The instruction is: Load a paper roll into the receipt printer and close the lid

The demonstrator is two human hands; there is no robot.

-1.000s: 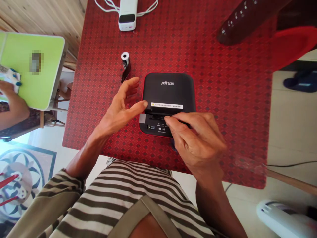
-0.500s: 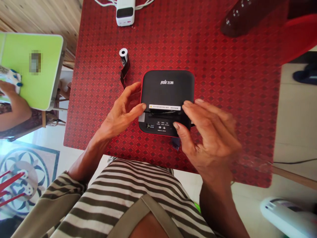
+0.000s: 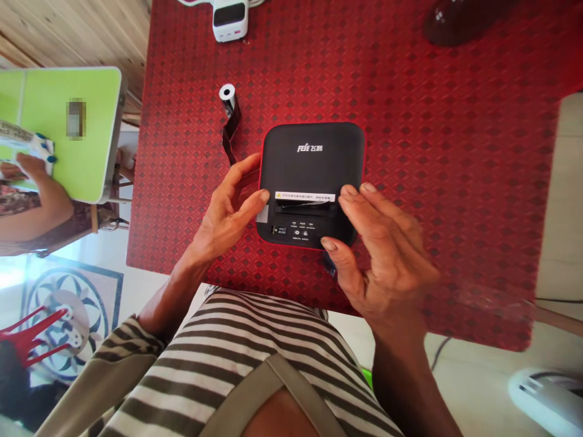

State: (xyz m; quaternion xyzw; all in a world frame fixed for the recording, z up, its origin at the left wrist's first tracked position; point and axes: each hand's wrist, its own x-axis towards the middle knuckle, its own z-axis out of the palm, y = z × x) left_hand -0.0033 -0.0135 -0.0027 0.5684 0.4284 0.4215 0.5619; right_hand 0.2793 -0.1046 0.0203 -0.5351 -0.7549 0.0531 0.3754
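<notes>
A black receipt printer (image 3: pixel 314 167) with a red rim lies flat on the table, its paper slot, white warning strip and small buttons facing up. My left hand (image 3: pixel 234 209) grips its left side, thumb on the top edge and fingers partly hidden behind the side. Over the right side is my right hand (image 3: pixel 387 246), fingers apart, one fingertip on the lid and the thumb at the front right corner. Beyond my left hand stands a small paper roll (image 3: pixel 227 94) with a dark strip (image 3: pixel 231 124) trailing from it.
The red patterned table (image 3: pixel 182 182) bears a white power bank (image 3: pixel 230 21) with cables at the back and a dark bottle (image 3: pixel 449 24) at the back right. At left, another person's arm (image 3: pixel 48 197) rests by a green table (image 3: pixel 98 145).
The camera view has shifted slightly, and the bottle now sits nearer the upper edge. Both hands stay at the printer in nearly the same pose.
</notes>
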